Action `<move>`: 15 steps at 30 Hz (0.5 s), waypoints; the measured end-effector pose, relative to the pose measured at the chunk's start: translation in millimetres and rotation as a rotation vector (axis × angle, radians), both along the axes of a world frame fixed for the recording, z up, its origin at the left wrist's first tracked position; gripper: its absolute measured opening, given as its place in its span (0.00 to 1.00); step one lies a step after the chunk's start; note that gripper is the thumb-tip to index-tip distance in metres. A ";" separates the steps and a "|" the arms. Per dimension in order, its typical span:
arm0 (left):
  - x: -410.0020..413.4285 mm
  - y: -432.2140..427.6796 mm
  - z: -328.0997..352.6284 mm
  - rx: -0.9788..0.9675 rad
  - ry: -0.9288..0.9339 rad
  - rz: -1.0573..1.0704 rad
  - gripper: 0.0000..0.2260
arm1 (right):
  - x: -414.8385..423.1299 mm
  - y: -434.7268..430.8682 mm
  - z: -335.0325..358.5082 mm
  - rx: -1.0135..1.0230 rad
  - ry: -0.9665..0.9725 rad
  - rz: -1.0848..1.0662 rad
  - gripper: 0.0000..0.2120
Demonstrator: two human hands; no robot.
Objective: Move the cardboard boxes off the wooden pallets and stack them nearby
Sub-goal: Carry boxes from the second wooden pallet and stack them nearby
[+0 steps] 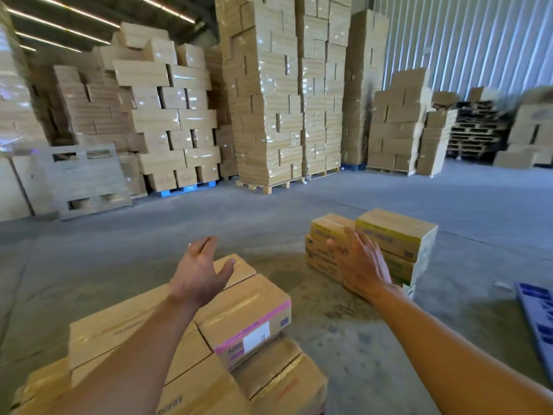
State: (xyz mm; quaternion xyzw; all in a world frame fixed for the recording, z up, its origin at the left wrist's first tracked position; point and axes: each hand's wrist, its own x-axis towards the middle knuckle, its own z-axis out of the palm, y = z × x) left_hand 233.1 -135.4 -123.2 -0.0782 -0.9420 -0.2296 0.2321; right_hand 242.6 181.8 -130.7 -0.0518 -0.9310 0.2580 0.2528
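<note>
Held out in front, the left hand (199, 274) and the right hand (362, 265), both wide open with fingers straight, nothing in them. Just below the left hand, a pile of brown boxes (125, 324), a pink-striped box (248, 316) on top. Behind the right hand, a small stack of yellow-striped boxes (398, 235) on the gray floor (269, 211). Far back, tall box towers (263, 115) on wooden pallets (269, 187).

Near stack (269, 381): base cut off by the lower edge.
Yellow-banded stack (398, 232): partly behind our right hand (363, 265).
Pink box label (256, 336): we cannot read it.
</note>
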 end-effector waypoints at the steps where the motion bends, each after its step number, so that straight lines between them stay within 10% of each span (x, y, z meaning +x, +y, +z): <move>1: -10.4 16.0 3.2 0.003 0.014 -0.026 0.29 | -4.1 16.6 3.2 0.007 0.004 -0.018 0.24; 15: -194.5 327.6 -18.0 0.106 -0.045 -0.299 0.31 | -106.2 295.8 -5.7 -0.001 -0.055 -0.184 0.37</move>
